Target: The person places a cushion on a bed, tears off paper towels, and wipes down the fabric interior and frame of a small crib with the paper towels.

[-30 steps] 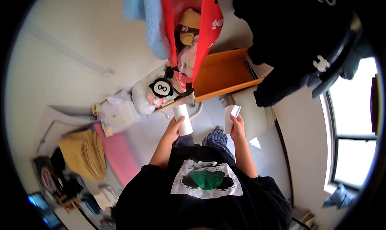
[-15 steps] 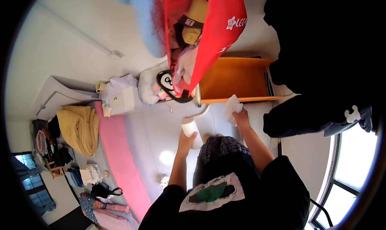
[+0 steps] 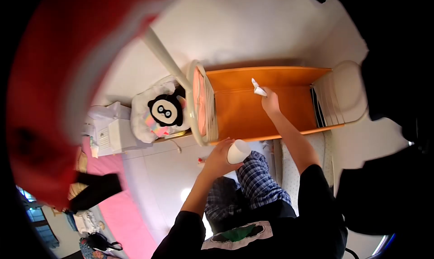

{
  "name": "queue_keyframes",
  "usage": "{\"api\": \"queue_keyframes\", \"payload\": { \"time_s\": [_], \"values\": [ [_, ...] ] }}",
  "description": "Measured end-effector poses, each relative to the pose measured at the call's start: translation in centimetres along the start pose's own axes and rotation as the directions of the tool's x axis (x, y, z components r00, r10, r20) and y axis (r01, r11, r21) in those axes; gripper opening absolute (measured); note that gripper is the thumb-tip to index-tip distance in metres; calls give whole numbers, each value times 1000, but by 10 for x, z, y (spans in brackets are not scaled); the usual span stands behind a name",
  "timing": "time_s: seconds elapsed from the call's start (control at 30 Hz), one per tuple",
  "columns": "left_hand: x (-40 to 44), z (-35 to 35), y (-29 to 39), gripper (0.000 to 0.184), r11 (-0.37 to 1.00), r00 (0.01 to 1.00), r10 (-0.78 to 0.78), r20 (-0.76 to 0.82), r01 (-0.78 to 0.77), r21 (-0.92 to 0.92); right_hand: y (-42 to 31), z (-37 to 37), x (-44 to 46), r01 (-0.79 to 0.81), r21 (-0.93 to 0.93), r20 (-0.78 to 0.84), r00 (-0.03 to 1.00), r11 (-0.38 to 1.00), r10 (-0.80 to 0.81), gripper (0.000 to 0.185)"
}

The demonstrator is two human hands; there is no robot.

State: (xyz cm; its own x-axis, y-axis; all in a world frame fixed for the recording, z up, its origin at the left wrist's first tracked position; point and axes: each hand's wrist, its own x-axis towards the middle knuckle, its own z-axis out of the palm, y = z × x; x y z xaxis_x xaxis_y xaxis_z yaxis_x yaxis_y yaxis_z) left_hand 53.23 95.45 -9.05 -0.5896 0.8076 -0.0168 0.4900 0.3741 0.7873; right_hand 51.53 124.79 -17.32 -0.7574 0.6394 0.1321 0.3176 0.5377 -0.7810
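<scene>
Head view: 2 hands are being shown, both full. A white paper roll (image 3: 239,151) is being gripped by the left hand (image 3: 220,159), fingers wrapped around its side, just short of the near rim of an orange-brown shelf tray (image 3: 239,116). A folded white paper sheet (image 3: 259,89) is being pinched by the right hand (image 3: 271,100), thumb and fingers together on it, over the tray. Whether the paper is touching the board isn't being shown clearly, so contact can't be told.

Tip-wise: the sheet is being held as a small wad with a corner poking up, so a flatter pad under the fingertips is probably being called for if even contact is being wanted. Light pressure is being recommended too, since thin paper is likely being torn by anything rough. Extra care is being advised around the white bars (image 3: 328,105) and the dark flat items (image 3: 318,107) at the right end, where snagging is being risked. The roll is being held pretty sensibly outside the rim, tbh. Sightlines are being squeezed by the blurred red bag (image 3: 54,100) on the left, so clearance is being worth a check there.
</scene>
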Motion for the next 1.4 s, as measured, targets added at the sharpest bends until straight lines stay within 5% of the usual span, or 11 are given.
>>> {"api": "queue_keyframes", "payload": {
  "time_s": [0.1,0.13,0.23,0.33,0.43,0.5,0.67,0.97,1.13,1.23,1.4],
  "values": [
    [36,14,-12,63,999,999,-21,-33,22,48,55,29,31,401,-161,96,916,902,-390,40],
    [41,16,-20,63,993,996,-86,-1,86,84,66,40,36,405,-164,107,914,900,-392,40],
    [45,39,-42,64,990,997,-77,-14,78,114,101,65,49,718,-344,607,662,606,-440,48],
    [35,46,-52,68,995,997,-80,21,79,58,125,90,54,835,-239,626,522,495,-579,47],
    [21,51,-82,76,894,972,-171,-160,85,-440,146,137,66,928,-167,697,351,334,-626,43],
    [25,53,-77,75,899,962,-212,-171,124,-420,158,167,65,962,-91,623,256,257,-739,38],
    [35,39,-52,70,834,922,-374,-100,288,-470,182,230,60,946,-48,525,296,320,-798,37],
    [26,42,-71,73,716,909,-415,-46,294,-633,203,281,58,847,3,604,422,532,-676,45],
    [22,43,-75,74,714,911,-404,-89,252,-654,191,285,41,812,-153,572,537,563,-620,51],
    [16,48,-75,72,541,864,-503,5,319,-778,203,296,33,793,-60,658,489,607,-573,56],
    [13,45,-73,70,496,842,-540,3,321,-807,195,277,-20,833,89,680,350,547,-644,54]
  ]
}}
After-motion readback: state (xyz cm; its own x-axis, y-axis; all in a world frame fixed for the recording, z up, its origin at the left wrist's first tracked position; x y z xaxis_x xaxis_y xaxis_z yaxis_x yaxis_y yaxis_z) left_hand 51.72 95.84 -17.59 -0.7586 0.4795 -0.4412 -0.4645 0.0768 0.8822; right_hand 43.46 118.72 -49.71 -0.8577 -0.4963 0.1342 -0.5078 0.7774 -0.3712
